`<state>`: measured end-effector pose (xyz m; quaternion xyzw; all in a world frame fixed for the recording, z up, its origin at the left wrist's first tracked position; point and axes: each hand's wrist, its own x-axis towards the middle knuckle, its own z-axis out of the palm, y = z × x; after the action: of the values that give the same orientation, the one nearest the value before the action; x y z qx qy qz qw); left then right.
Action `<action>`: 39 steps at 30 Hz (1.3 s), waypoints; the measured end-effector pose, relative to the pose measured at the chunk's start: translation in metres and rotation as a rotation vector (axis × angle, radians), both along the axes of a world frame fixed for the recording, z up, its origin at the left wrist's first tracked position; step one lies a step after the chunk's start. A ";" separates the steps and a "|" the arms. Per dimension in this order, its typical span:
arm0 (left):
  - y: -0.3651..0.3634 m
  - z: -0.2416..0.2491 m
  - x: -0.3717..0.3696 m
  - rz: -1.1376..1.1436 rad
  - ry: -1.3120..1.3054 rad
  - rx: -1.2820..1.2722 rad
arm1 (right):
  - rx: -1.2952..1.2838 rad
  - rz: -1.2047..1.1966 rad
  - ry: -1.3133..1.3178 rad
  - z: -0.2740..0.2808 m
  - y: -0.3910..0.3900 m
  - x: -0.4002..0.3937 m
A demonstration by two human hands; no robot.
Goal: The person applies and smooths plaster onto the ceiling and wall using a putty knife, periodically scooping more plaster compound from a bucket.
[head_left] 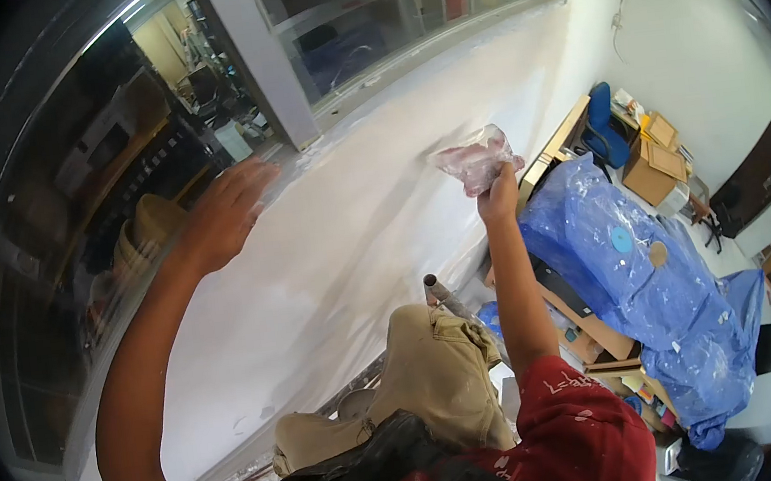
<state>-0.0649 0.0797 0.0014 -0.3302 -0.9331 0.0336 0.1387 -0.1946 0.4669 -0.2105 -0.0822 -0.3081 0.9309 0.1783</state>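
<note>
My right hand (501, 193) grips a crumpled, pinkish, partly see-through sheet (476, 160) that looks like thin plastic with white smears. The sheet overlaps the white wall (355, 215) below the window, and a shadow falls on the wall to its left. On the left, my left hand (230, 210) is raised with its fingers stretched out, at the edge where the wall meets the glass pane (50, 182). Nothing shows in that hand. A window post (264, 65) stands just above its fingertips.
Blue plastic sheeting (612, 254) with white spots covers furniture on the right. Behind it are a blue chair (604, 128) and cardboard boxes (655, 170). A pipe end (431, 283) sticks up beside my knee (425, 349). The window sill (441, 51) runs along the wall's top.
</note>
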 end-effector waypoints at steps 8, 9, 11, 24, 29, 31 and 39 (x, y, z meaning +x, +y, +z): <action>0.000 0.000 -0.001 -0.006 0.021 -0.021 | 1.245 -0.442 0.150 0.001 0.021 -0.022; 0.001 0.000 -0.001 0.000 0.024 -0.028 | 1.391 -0.582 0.258 0.005 0.011 -0.027; 0.001 0.001 0.000 -0.004 0.026 -0.037 | 1.519 -0.701 0.375 -0.003 -0.004 -0.050; -0.003 -0.002 -0.003 -0.021 0.078 -0.073 | 1.929 -0.327 0.214 -0.142 -0.002 -0.006; -0.004 -0.005 -0.005 -0.042 0.041 -0.014 | 1.737 -0.717 0.393 -0.004 0.026 -0.066; -0.004 -0.005 -0.004 -0.045 0.047 -0.014 | 1.724 -0.731 0.430 0.024 0.022 -0.083; -0.001 0.000 0.000 -0.010 0.044 -0.023 | 1.888 -0.434 0.353 -0.085 -0.040 -0.040</action>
<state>-0.0653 0.0787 0.0010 -0.3354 -0.9277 0.0509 0.1558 -0.2341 0.4272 -0.2954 0.1795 -0.8722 0.2483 0.3813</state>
